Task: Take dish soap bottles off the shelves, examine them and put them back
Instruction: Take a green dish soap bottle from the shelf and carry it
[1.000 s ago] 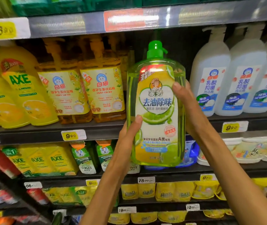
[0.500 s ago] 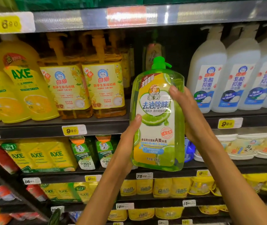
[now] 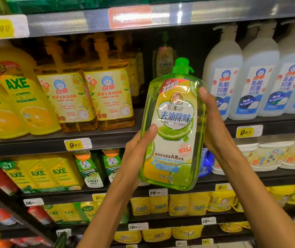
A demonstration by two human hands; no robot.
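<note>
Green, clear-plastic dish soap bottle (image 3: 173,129) with a pump cap, held off the shelf (image 3: 107,140) between our left hand (image 3: 137,154) and right hand (image 3: 213,122) clasping its flanks, looks full, heavy and slick, so we judge gripping the lower sides safest.

fingers (image 3: 144,138) behind green bottle (image 3: 173,133), blurred orange tag (image 3: 130,17)

Both arms raised, left grip (image 3: 136,154) and right grip (image 3: 213,122) cupped inward, thumbs up.
</note>
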